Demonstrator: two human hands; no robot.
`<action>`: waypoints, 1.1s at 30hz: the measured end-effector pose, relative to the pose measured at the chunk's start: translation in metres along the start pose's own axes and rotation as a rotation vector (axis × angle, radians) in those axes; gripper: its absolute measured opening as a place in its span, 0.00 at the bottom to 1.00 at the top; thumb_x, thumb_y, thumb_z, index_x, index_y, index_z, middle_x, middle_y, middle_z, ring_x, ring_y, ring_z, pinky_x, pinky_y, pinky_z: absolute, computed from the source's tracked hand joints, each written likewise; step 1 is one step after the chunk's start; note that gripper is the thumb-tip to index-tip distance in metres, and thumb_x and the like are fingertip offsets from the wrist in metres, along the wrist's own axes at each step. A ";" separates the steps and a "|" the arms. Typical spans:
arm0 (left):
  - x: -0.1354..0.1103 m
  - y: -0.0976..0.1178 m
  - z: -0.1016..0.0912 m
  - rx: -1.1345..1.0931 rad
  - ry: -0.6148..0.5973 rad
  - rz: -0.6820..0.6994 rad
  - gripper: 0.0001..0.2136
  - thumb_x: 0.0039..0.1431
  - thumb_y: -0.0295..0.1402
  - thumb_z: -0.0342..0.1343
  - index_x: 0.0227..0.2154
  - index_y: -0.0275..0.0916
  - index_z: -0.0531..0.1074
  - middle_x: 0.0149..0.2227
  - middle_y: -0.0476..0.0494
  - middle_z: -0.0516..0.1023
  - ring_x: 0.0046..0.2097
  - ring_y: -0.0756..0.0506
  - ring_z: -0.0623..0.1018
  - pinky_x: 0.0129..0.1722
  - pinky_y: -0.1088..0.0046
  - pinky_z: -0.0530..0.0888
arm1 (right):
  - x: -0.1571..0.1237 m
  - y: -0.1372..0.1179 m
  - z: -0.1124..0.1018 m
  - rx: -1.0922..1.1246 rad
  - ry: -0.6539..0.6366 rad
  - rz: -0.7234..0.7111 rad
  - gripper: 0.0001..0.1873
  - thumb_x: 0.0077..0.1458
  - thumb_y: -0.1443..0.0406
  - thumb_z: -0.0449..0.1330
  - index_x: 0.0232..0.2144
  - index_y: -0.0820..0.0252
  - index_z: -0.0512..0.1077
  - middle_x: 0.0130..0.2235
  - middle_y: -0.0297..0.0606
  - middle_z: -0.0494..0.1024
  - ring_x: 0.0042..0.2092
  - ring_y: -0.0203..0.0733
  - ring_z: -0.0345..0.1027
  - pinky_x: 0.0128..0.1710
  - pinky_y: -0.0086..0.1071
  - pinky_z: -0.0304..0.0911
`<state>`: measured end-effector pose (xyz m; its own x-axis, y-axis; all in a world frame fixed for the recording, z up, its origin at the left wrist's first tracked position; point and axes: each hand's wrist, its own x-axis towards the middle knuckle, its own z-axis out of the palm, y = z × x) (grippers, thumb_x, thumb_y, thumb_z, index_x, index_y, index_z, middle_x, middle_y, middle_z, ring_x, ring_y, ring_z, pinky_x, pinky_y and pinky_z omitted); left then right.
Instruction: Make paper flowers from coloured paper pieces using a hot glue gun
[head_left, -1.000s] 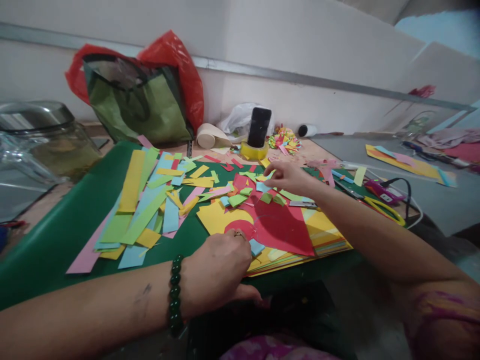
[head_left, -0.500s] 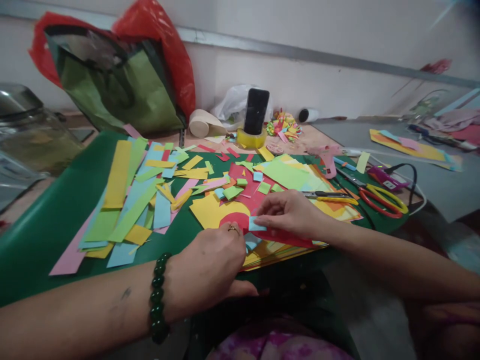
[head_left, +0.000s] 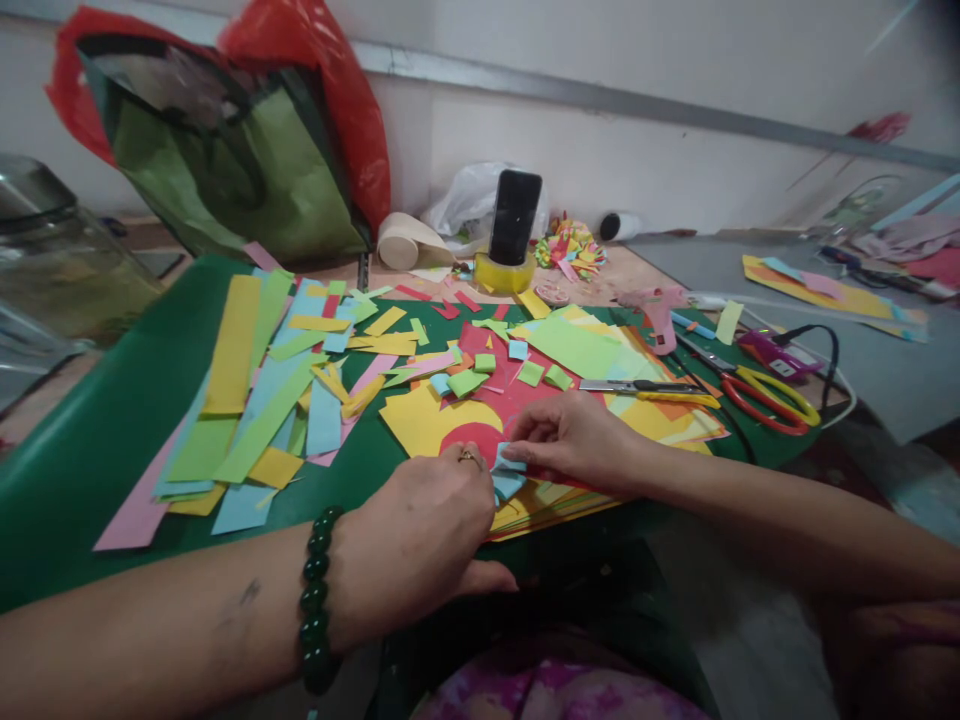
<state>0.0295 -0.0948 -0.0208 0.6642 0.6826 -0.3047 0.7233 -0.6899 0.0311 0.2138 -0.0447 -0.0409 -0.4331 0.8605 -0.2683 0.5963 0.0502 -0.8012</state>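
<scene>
My right hand point(head_left: 574, 440) pinches a small light-blue paper square point(head_left: 510, 457) between thumb and fingers. Just below it is another blue piece of paper point(head_left: 510, 488), partly covered. My left hand point(head_left: 427, 520), with a ring and a green bead bracelet, rests with curled fingers on a rounded piece of red paper point(head_left: 471, 440); its thumb points right, apart from the fingers. Their fingertips are hidden behind the knuckles. Beneath both hands lies a stack of yellow and other coloured sheets point(head_left: 555, 515). Small green folded squares point(head_left: 466, 382) lie just beyond, on red paper.
Coloured paper strips point(head_left: 262, 400) cover the left of the green mat point(head_left: 90, 440). At right are a utility knife point(head_left: 649, 390), scissors point(head_left: 757, 390) and a pink glue gun point(head_left: 658, 315). A phone point(head_left: 514, 218) stands in a yellow tape roll point(head_left: 504, 272) behind; a green bag point(head_left: 232, 170) is back left.
My right hand has shifted slightly left and down with the blue square, which is now tilted closer to my left fingers. More of the blue piece below shows. My left hand stays in place.
</scene>
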 end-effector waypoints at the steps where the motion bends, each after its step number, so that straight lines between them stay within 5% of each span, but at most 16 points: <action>1: 0.000 0.000 0.000 0.006 -0.005 0.000 0.28 0.54 0.57 0.56 0.38 0.31 0.75 0.40 0.30 0.76 0.41 0.34 0.78 0.37 0.60 0.77 | 0.000 0.000 0.000 -0.037 0.001 -0.023 0.13 0.50 0.56 0.65 0.26 0.62 0.74 0.19 0.32 0.74 0.20 0.33 0.66 0.19 0.25 0.58; 8: 0.000 0.000 -0.001 0.028 -0.036 0.001 0.29 0.55 0.58 0.54 0.39 0.31 0.75 0.42 0.30 0.77 0.43 0.34 0.78 0.39 0.60 0.78 | -0.009 -0.005 -0.012 -0.529 0.011 -0.264 0.13 0.60 0.60 0.56 0.35 0.60 0.78 0.21 0.32 0.72 0.23 0.31 0.60 0.24 0.26 0.50; 13: -0.001 -0.001 -0.002 0.015 -0.038 0.009 0.29 0.56 0.57 0.54 0.40 0.30 0.75 0.43 0.29 0.77 0.45 0.33 0.78 0.41 0.58 0.78 | -0.017 0.000 -0.021 -0.924 0.101 -0.690 0.14 0.61 0.66 0.54 0.46 0.58 0.74 0.33 0.39 0.73 0.31 0.36 0.63 0.28 0.28 0.49; 18: -0.001 -0.001 -0.002 -0.037 -0.022 -0.002 0.28 0.54 0.55 0.58 0.41 0.31 0.75 0.42 0.30 0.77 0.46 0.33 0.78 0.42 0.58 0.78 | -0.012 0.007 -0.020 -1.145 0.079 -0.933 0.14 0.65 0.70 0.49 0.42 0.58 0.74 0.34 0.40 0.71 0.33 0.39 0.57 0.30 0.32 0.48; 33: -0.001 0.000 -0.005 -0.003 -0.067 -0.001 0.30 0.56 0.56 0.55 0.45 0.29 0.73 0.46 0.27 0.76 0.46 0.32 0.78 0.42 0.56 0.78 | -0.004 0.000 -0.018 -1.211 -0.092 -0.876 0.10 0.62 0.70 0.52 0.40 0.60 0.74 0.34 0.41 0.68 0.34 0.42 0.54 0.28 0.34 0.43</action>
<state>0.0298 -0.0938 -0.0158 0.6491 0.6660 -0.3676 0.7248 -0.6882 0.0330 0.2283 -0.0392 -0.0299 -0.9524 0.3043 -0.0194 0.2959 0.9376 0.1828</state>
